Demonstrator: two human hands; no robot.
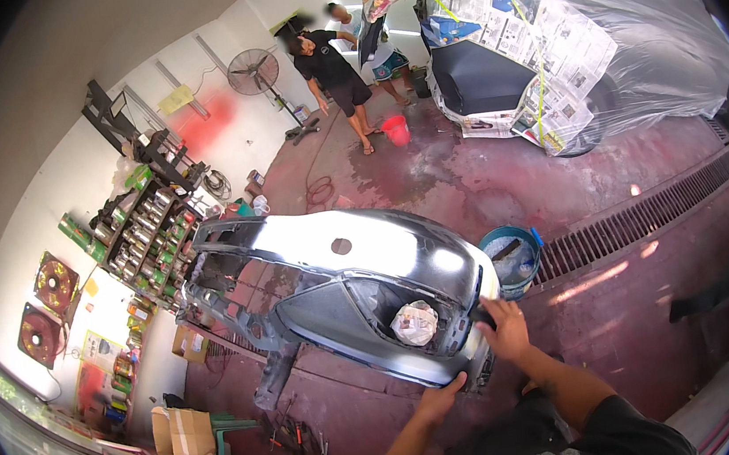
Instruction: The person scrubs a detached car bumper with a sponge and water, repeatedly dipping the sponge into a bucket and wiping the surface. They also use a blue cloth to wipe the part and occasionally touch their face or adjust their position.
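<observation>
A car bumper (402, 246), glossy black and silver on its outer side with bare grey inner parts, lies before me on a dark stand (275, 374). My left hand (441, 402) is closed on its near lower edge, thumb on top. At the bumper's right end, my right hand (504, 328) is closed, its fingers bent over a small dark piece (481, 315). Whether that piece is loose or part of the bumper I cannot tell. A crumpled whitish plastic bag (415, 323) rests inside the bumper's hollow, left of my right hand.
Right of the bumper stands a teal bucket (511, 258) beside a floor grate (647, 207). A car (660, 36) is masked in plastic and newspaper. Two people (335, 71) stand behind, near a red bucket (395, 130). Shelves of cans (147, 228) and a green chair (227, 437) are at left.
</observation>
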